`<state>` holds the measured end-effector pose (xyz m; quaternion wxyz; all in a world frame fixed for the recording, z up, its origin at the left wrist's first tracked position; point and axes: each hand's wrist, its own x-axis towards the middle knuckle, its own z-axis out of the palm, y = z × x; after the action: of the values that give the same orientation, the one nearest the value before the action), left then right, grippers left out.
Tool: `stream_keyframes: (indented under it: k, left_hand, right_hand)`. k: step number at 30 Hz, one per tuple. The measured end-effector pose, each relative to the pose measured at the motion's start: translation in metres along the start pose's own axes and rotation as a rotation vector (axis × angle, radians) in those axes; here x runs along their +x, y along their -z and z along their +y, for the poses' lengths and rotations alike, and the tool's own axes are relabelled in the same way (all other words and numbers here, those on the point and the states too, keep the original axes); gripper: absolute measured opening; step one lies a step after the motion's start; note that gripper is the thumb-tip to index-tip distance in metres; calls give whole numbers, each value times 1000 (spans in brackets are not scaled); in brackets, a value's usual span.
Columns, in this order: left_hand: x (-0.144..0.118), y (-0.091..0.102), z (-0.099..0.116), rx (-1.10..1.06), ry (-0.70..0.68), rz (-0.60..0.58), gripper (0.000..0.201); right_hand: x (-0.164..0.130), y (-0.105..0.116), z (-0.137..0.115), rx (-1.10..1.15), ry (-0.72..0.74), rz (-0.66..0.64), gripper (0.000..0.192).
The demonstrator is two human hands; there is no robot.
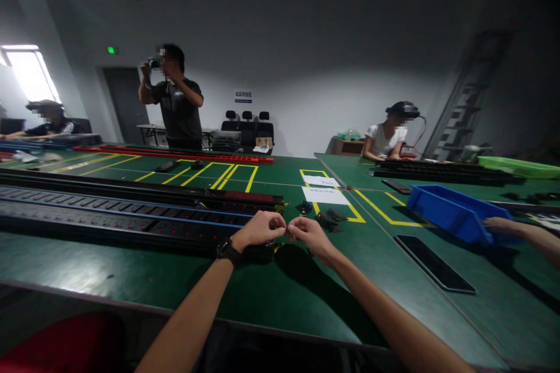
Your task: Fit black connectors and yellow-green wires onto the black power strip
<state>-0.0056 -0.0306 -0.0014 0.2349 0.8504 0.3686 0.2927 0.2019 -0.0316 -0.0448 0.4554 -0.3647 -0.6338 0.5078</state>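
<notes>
My left hand (261,228) and my right hand (311,235) meet fingertip to fingertip in front of me. Both are closed in a pinch, and whatever lies between the fingers is too small to name. Beneath and beside my left hand is the right end of a long black rail (175,234) with rows of red dots and a blue strip along it. A black watch (228,250) is on my left wrist. Several small black parts (329,219) lie just beyond my right hand, close to white paper sheets (326,195).
The green table (254,303) bears yellow tape outlines. To the right are a flat dark phone-like slab (433,263) and a blue bin (455,213), which another person's hand (501,226) touches. A red rail (175,153) lies at the back. Other people stand and sit around.
</notes>
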Motion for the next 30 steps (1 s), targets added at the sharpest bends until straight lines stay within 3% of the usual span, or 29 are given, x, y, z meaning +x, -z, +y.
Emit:
stream_keyframes:
  k: [6,13,17,23,30]
  left_hand:
    - [-2,9,-7,-2,76,7,19]
    - [-4,14,-10,24,99,-31,20]
    - [-4,17,-4,30,78,-44,22]
    - [-7,30,-2,101,80,24,25]
    - [-9,32,-1,160,98,-83,22]
  right_hand:
    - [0,5,-2,-194,13,4,44]
    - [-4,9,5,-506,220,-101,23]
    - [-7,6,4,-535,251,-154,14]
    - [-8,4,3,-630,313,-183,14]
    - [-6,4,6,-666,312,-186,10]
